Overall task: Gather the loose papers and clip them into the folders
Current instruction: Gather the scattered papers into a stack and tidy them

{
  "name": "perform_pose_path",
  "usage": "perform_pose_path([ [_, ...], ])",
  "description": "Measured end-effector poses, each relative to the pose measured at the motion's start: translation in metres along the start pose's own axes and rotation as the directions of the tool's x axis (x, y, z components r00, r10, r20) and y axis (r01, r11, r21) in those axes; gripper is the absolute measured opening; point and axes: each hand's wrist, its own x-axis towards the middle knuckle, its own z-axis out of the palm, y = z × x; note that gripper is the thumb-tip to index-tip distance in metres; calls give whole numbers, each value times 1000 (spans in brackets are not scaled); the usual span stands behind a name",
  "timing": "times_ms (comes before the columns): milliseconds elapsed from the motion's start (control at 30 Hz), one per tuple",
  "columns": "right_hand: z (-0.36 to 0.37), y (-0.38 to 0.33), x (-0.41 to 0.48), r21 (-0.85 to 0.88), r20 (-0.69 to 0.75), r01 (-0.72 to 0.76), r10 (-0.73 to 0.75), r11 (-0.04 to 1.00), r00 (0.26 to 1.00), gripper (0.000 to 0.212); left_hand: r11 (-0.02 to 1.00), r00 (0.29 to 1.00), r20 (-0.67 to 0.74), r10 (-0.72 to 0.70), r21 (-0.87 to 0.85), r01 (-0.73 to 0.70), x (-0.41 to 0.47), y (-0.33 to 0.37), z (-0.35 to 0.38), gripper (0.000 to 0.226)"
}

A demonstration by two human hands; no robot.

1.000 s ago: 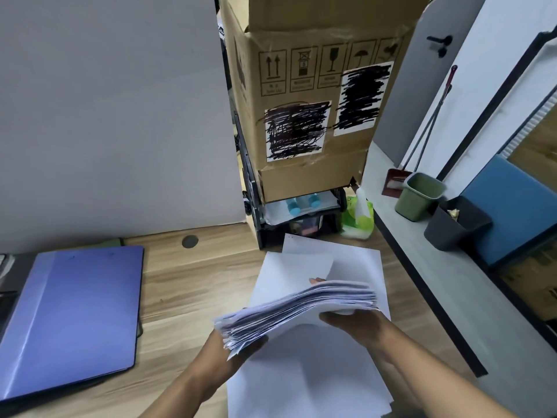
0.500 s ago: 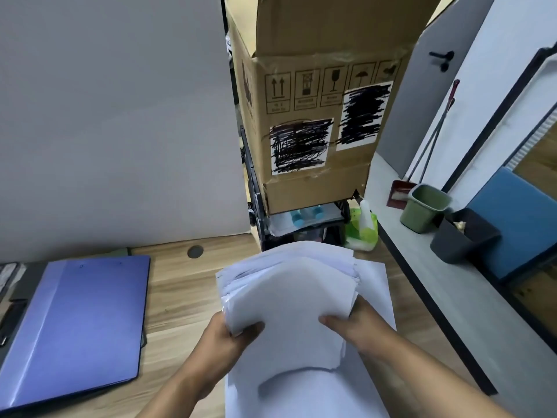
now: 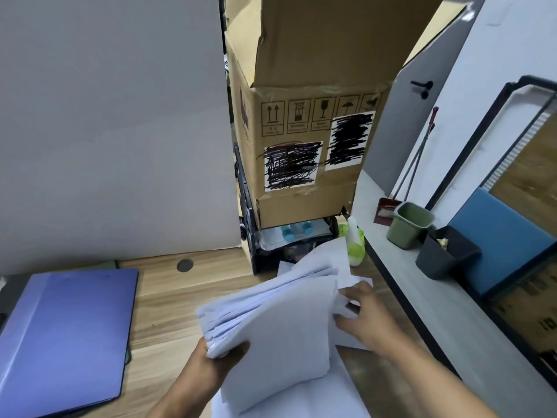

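Note:
A thick stack of white papers [image 3: 280, 324] is held tilted above the wooden desk [image 3: 168, 300]. My left hand [image 3: 217, 362] grips the stack's lower left corner, thumb on top. My right hand [image 3: 366, 319] holds the stack's right edge, fingers curled round some sheets. More loose white sheets [image 3: 286, 402] lie on the desk under the stack. A closed blue folder [image 3: 63, 339] lies flat at the left of the desk, apart from both hands.
A tall cardboard box [image 3: 304, 140] stands on a black tray rack [image 3: 289, 236] behind the papers. A green spray bottle [image 3: 354, 244] is beside it. On the floor to the right stand a green bin [image 3: 410, 226] and a dark bin [image 3: 446, 256].
The stack went from lying flat in both hands to being tipped up, then turned leftward. My right hand moved from the lower edge to the stack's right edge.

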Motion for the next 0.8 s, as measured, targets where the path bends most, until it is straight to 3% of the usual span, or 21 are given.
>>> perform_pose_path([
  [67, -26, 1, 2, -53, -19, 10, -11, 999, 1000, 38, 999, 998, 63, 15, 28, -17, 0, -5, -4, 55],
  [200, -55, 4, 7, -77, -192, 74, -88, 994, 977, 46, 991, 977, 165, -137, 27, 135, -8, -4, -8, 39],
  [267, -54, 2, 8, -150, -271, 149, -186, 977, 945, 46, 969, 960, 135, -247, 2, 249, -12, -12, -10, 72],
  [300, -53, -2, 8, -151, -290, 154, -192, 977, 937, 43, 957, 951, 129, -279, -43, 287, -13, -15, -10, 73],
  [367, -51, -6, 8, -82, -334, 150, -169, 985, 928, 27, 961, 953, 190, -236, -100, 257, -11, -8, -7, 44],
  [500, -52, -6, 15, 108, -434, 159, -98, 981, 896, 18, 965, 953, 243, -183, -143, 222, -11, 5, -3, 40],
  [600, -50, -3, 17, 324, -348, 204, -85, 924, 934, 14, 978, 946, 290, -147, -102, 184, -15, 3, -6, 35],
  [667, -41, -2, 14, 483, -242, 174, -60, 858, 968, 9, 982, 932, 333, -144, -70, 177, -16, 3, -7, 45],
  [800, -26, 5, 3, 539, -14, 86, -94, 838, 996, 24, 951, 917, 321, -238, -116, 288, -11, 2, -5, 69],
])
